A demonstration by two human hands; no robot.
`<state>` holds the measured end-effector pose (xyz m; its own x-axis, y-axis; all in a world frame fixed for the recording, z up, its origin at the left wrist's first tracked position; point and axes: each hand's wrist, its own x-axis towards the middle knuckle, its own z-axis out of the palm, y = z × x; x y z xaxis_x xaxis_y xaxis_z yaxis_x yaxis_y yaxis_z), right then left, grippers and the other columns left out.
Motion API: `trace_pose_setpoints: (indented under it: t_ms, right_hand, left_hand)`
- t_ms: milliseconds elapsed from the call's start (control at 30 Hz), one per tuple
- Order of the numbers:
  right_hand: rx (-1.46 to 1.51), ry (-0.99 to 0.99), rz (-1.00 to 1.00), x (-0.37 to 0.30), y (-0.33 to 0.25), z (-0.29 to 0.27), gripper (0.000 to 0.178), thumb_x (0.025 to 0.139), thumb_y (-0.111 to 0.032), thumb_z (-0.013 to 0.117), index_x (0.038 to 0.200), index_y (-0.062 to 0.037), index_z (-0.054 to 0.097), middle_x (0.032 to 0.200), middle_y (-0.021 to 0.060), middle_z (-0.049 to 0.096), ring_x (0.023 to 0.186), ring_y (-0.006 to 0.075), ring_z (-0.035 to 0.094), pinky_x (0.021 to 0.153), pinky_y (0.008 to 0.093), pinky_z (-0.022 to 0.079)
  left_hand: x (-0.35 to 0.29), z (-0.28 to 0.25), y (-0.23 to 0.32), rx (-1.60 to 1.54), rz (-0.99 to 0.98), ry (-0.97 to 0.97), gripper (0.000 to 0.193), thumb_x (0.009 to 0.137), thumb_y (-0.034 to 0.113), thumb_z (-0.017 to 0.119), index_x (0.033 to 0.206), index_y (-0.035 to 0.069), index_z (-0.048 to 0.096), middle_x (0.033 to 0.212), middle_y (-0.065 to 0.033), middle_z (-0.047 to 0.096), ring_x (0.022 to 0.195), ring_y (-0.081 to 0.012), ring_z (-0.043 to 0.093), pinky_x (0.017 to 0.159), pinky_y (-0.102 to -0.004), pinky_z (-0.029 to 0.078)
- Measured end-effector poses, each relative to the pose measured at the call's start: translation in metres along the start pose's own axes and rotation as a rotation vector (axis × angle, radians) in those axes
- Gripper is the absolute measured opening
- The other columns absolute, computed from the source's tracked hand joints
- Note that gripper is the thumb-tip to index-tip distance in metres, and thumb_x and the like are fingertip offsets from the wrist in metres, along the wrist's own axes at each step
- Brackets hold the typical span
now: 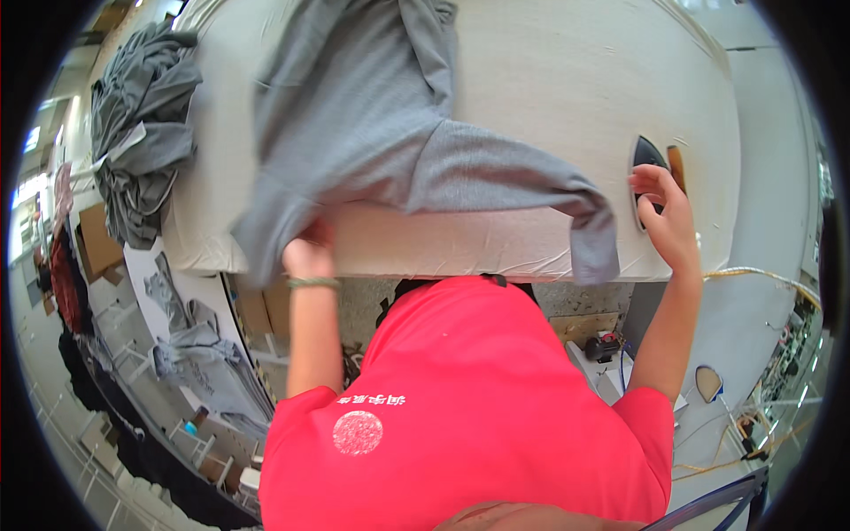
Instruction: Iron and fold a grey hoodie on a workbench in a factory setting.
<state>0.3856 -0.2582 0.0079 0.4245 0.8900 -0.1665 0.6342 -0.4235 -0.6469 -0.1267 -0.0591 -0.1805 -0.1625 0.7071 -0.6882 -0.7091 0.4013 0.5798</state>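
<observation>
Right now my two hands are well apart, one at the cloth and the other over by the iron. In front of me, the grey garment point(354, 133) lies across the left and middle of the padded worktop point(549, 80), its body running away from me toward the far edge. One sleeve point(505, 168) stretches out to the right, then bends back toward me, so that its end comes down at the near edge of the worktop.

My left hand point(310, 255) is at the near left part of the garment, with my fingers partly hidden by the cloth and blurred, so I cannot tell how firmly they are closed on it. I wear a green band point(314, 282) round that wrist.

My right hand point(664, 208) is at the right side, fingers curved and thumb parted from them, in front of the dark iron point(649, 152); I cannot tell whether I am gripping it. Just beside the iron is a brown piece point(677, 166).

To my left sits a crumpled heap of grey cloth point(146, 124), and below it more grey garments point(208, 372) lie on a pale surface.
</observation>
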Motion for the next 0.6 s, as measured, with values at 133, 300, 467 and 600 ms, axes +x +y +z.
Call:
trace_pose_setpoints:
  t_ms: [133,300,467,600]
  right_hand:
    - [-0.269,-0.029,0.308,-0.031,0.105,0.057,0.031,0.097,-0.021,0.069,0.115,0.0039,0.067,0.098,0.0132,0.075,0.088,0.0205,0.071,0.079,0.0337,0.056]
    - [0.160,-0.385,0.870,-0.060,0.105,0.116,0.037,0.096,-0.038,0.074,0.094,-0.0006,0.070,0.078,0.0064,0.070,0.068,0.0134,0.065,0.060,0.0280,0.050]
    - [0.390,-0.071,0.598,-0.076,0.106,0.121,0.026,0.093,-0.025,0.078,0.096,-0.0010,0.070,0.083,0.0038,0.070,0.076,0.0110,0.065,0.065,0.0262,0.050]
    - [0.465,0.252,0.392,-0.078,0.099,0.100,0.019,0.092,-0.015,0.077,0.101,-0.0001,0.069,0.091,0.0042,0.072,0.083,0.0119,0.065,0.071,0.0263,0.052]
  left_hand:
    - [-0.058,-0.012,-0.037,0.620,0.001,0.015,0.032,0.100,0.029,0.068,0.116,0.001,0.066,0.106,-0.0146,0.070,0.093,-0.0246,0.071,0.075,-0.0397,0.060]
    - [-0.033,0.015,-0.024,0.782,-0.094,0.000,0.037,0.098,0.034,0.072,0.111,0.000,0.066,0.088,-0.0109,0.071,0.070,-0.0187,0.070,0.059,-0.0296,0.057]
    - [-0.044,0.030,-0.032,0.927,-0.201,-0.016,0.040,0.095,0.039,0.076,0.104,0.001,0.065,0.076,-0.0070,0.069,0.057,-0.0166,0.067,0.048,-0.0251,0.052]
    - [-0.047,0.043,-0.043,1.000,-0.191,-0.050,0.035,0.096,0.036,0.076,0.099,0.004,0.064,0.077,-0.0063,0.069,0.058,-0.0158,0.067,0.048,-0.0245,0.052]
